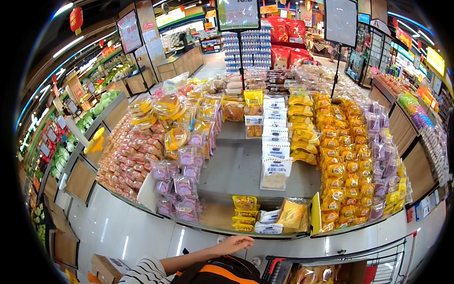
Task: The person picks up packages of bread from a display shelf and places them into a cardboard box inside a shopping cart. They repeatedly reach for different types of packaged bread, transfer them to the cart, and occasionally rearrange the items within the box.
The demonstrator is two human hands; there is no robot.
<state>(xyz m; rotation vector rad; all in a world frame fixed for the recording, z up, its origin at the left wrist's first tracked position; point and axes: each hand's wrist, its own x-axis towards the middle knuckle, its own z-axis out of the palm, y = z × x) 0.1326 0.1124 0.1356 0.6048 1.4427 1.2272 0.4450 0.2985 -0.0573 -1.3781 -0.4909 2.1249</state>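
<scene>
My left hand [238,243] reaches in from the lower left, fingers loosely bent with nothing seen in them, in front of the display's near edge. My right hand is out of view. Close beyond the left hand are a stack of yellow snack packs [244,203], white bread packs [269,228] and a clear bag of yellow sliced bread [293,215]. Farther back runs a row of white toast bags [275,170]. Purple-wrapped pastries [185,186] fill the left side, and yellow-wrapped cakes [334,181] the right.
A shopping cart [390,252] holding a box of packaged bread [315,275] stands at lower right. An open cardboard box [106,269] is on the floor at lower left. Sign stands [242,60] rise from the display. A yellow divider [315,214] stands at its front edge.
</scene>
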